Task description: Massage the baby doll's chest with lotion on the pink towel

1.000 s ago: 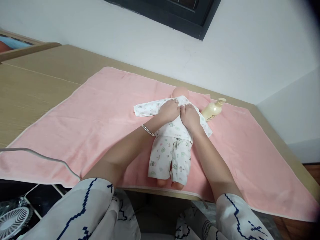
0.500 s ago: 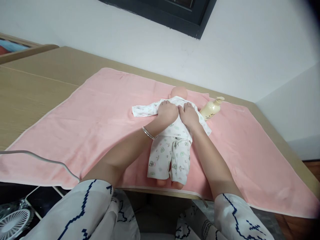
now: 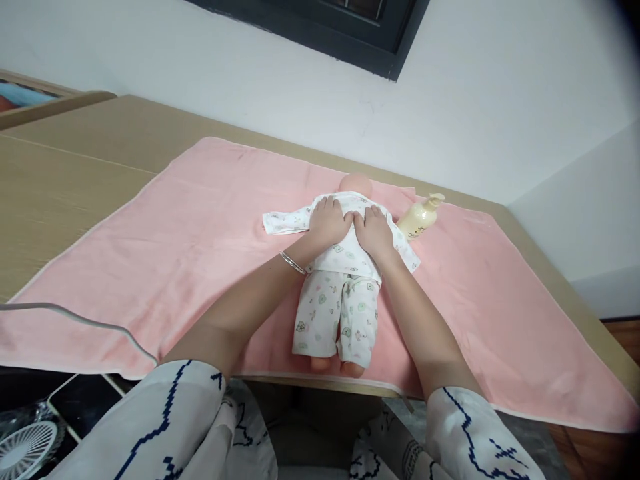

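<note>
A baby doll (image 3: pixel 340 267) in a white printed top and trousers lies stretched out on a pink towel (image 3: pixel 210 220), its head away from me and its feet near the table's front edge. My left hand (image 3: pixel 330 221) rests flat on the left side of the doll's upper torso, fingers pointing toward its head. On the right side of the torso lies my right hand (image 3: pixel 373 233), also flat with fingers extended. The two thumbs nearly meet in the middle. Neither hand holds anything. A silver bangle (image 3: pixel 292 262) circles my left wrist.
A cream pump bottle (image 3: pixel 419 219) lies tilted by the doll's right-hand sleeve. Under the towel is a wooden table (image 3: pixel 100 153) against a white wall. A grey cable (image 3: pixel 80 317) crosses the towel at left. A white fan-like grille (image 3: pixel 27 447) sits low at left.
My fingers have straightened from a more curled pose and now lie flatter on the doll's top. The doll stays in place; the view has shifted slightly.
</note>
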### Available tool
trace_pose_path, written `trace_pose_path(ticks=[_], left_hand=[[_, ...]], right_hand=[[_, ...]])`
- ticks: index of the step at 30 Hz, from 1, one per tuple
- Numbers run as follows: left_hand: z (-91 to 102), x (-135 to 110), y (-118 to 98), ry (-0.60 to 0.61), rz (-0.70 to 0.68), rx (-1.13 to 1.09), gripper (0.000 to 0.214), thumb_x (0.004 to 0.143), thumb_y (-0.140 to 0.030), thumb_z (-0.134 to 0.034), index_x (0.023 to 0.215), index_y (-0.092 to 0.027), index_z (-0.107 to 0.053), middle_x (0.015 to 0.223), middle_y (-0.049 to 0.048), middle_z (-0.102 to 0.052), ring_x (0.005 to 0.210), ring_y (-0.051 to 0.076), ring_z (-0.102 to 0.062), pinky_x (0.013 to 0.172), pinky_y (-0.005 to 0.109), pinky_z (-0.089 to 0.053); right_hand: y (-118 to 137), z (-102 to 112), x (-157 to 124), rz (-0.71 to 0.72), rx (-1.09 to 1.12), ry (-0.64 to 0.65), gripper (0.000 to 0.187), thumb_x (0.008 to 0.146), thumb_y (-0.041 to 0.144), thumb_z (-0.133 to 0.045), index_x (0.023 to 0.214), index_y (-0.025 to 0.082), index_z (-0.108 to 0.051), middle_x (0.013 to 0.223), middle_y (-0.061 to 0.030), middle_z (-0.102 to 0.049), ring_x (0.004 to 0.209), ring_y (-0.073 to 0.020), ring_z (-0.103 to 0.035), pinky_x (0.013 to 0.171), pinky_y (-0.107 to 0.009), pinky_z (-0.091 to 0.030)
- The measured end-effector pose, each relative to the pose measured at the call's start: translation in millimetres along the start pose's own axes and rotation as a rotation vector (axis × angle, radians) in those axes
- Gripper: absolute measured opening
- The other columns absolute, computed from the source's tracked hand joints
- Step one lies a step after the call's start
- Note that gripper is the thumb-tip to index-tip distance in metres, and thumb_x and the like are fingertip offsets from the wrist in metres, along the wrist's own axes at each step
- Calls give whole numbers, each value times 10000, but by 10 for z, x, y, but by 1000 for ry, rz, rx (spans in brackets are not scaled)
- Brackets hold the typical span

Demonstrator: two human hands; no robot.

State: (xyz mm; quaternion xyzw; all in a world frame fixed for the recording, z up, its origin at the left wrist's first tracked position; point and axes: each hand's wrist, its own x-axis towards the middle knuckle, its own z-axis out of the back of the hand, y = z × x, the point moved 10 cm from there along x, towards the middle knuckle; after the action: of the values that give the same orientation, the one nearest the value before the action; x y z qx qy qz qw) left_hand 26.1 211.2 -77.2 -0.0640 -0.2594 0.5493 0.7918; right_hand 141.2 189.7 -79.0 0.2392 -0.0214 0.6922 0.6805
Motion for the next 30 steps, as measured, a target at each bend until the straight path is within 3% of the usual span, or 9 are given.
trace_pose_path(ticks=[13,30], left_hand=[[-19,1,7,-11,-1,-17,437,985,-369,-404,1197,-33,-587,1357,248,-571,1319,362,-492,1140,466,-360],[2,-8,0,-24,2,-20,418,982,-365,-420,1205,-60,-599,1343,219,-596,1318,349,-501,1147,461,-364]], right_hand=[[-26,-4,-7,-5,15,-17,498,1019,434,-302,1176,76,-613,1382,-235,-569,1365,-346,-461,1156,-523,-314],[-47,-33,11,14,10,-22,539,1021,467,-275,1168,72,-611,1357,-248,-581,1347,-357,-472,1144,-544,-324]])
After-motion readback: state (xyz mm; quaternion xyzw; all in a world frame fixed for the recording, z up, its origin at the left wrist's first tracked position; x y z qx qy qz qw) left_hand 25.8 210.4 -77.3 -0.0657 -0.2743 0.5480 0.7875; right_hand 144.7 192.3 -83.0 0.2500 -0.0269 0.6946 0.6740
